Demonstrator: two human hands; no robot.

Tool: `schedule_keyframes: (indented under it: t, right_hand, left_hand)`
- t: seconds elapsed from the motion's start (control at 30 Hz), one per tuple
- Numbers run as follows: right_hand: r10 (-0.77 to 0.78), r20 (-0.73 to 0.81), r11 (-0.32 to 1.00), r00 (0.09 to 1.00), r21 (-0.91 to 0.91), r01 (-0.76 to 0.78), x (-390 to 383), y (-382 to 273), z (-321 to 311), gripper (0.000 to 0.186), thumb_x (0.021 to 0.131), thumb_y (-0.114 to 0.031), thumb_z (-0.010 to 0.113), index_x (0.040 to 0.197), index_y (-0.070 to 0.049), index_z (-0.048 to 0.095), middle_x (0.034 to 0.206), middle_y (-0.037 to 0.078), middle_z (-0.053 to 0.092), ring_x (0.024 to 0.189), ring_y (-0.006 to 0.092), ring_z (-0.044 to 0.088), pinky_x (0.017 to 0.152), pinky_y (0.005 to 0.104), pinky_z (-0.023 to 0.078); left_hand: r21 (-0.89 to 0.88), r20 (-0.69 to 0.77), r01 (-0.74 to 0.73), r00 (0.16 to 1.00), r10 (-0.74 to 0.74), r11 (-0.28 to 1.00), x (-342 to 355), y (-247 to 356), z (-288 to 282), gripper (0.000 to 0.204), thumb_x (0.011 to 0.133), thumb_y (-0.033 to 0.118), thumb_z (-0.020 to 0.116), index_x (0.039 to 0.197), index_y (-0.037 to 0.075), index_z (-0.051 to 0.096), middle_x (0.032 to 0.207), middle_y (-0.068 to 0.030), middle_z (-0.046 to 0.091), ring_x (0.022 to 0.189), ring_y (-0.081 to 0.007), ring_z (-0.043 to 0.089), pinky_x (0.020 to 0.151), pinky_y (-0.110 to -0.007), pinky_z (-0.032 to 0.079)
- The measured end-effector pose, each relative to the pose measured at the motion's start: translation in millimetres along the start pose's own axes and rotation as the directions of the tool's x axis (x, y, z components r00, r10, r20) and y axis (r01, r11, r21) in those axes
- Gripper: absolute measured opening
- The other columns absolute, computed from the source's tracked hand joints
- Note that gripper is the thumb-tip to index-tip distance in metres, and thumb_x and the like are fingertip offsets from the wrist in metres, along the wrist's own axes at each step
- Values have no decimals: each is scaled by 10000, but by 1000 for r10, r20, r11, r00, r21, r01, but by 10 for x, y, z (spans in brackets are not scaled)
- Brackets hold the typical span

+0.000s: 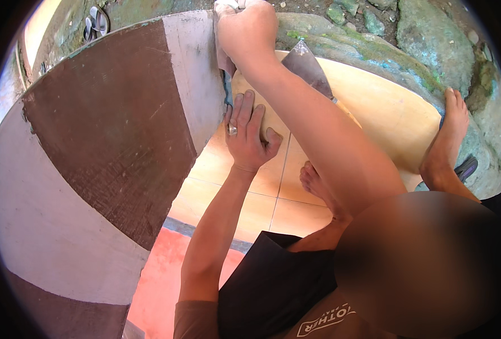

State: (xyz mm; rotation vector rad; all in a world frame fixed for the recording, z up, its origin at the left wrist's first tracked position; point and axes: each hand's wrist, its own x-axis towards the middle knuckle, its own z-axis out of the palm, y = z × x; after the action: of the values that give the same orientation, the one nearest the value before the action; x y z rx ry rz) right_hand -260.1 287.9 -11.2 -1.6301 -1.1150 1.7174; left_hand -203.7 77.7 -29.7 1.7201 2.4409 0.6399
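My left hand [250,135] lies flat on the tan floor tiles [256,209], fingers stretched and a ring on one. Its fingertips are close to the lower edge of a big panel-like surface [115,130] painted in brown and pale grey blocks. Farther out, at the top edge of the picture, my right hand [247,31] is closed in a fist beside the panel's far corner. Something whitish shows at its fingers, partly cut off by the frame. A pointed trowel [308,70] with a wooden handle rests on the tiles, partly behind my right forearm.
Mossy stones [431,39] border the tiles on the far right. My bare feet [451,130] stand at the right and under my right arm. A pair of sandals [96,24] lies at the far left. A red floor patch [163,277] shows near my left forearm.
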Motion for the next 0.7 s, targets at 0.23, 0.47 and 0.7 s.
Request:
schedule_keyframes:
  t: [0.23,0.47,0.7]
  right_hand:
    - [-7,104,999,995,-32,10,-123,-14,-100,186,872,-97,665,843,87,670,808,276,689,808,429,695,757,469,535]
    - [-33,74,997,997,-64,38,-112,98,-105,276,852,-226,690,825,49,687,730,180,711,694,268,701,687,392,532]
    - [-11,50,999,999,-37,13,-15,101,-62,272,852,-216,693,813,54,679,732,190,703,697,280,695,693,397,526]
  left_hand:
    - [24,14,8,1000,-9,1000,25,0,-57,428,863,267,541,1223,40,584,1400,-203,568,1297,-393,531,1065,-540,394]
    - [4,14,10,1000,-10,1000,2,7,-29,430,857,258,546,1224,39,584,1405,-200,563,1300,-396,530,1065,-539,394]
    - [-6,-8,-7,1000,7,1000,22,2,1,433,863,251,543,1240,40,577,1402,-200,562,1299,-401,530,1056,-541,404]
